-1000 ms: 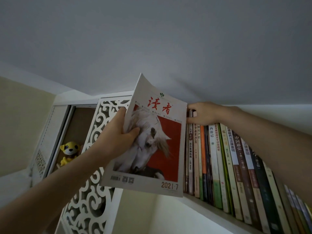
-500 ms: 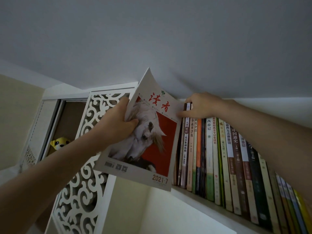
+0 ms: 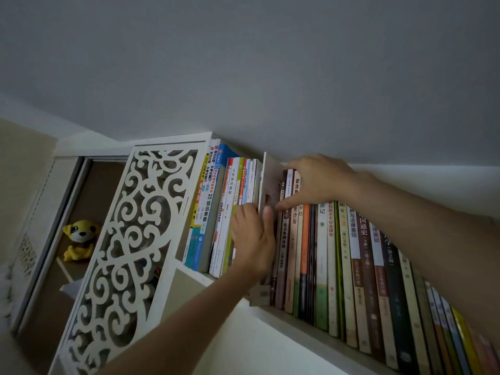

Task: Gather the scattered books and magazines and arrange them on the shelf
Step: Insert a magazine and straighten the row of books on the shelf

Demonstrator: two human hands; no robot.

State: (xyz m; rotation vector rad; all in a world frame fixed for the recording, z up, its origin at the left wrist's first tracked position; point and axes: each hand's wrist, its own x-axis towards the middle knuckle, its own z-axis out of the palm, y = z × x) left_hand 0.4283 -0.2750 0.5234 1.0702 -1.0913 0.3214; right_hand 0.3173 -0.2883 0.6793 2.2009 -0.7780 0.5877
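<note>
The white-covered magazine (image 3: 263, 182) stands edge-on in a gap between two groups of upright books on the white shelf (image 3: 311, 322). My left hand (image 3: 253, 239) pinches its outer edge, thumb on the right side and fingers on the left. My right hand (image 3: 316, 180) curls over the tops of the leftmost books of the right group (image 3: 351, 253) and holds them away from the gap, with its thumb pointing left. The left group of books (image 3: 221, 212) stands against the shelf's end panel. The magazine's cover picture is hidden.
A white carved fretwork panel (image 3: 130, 239) closes the shelf's left end. Behind it a yellow plush toy (image 3: 79, 236) sits in a brown compartment. The grey ceiling (image 3: 270, 77) lies just above the book tops.
The magazine went from facing me in my left hand to standing edge-on in the gap between the books. My right hand stayed on the book tops. The view shifted, revealing the left group of books.
</note>
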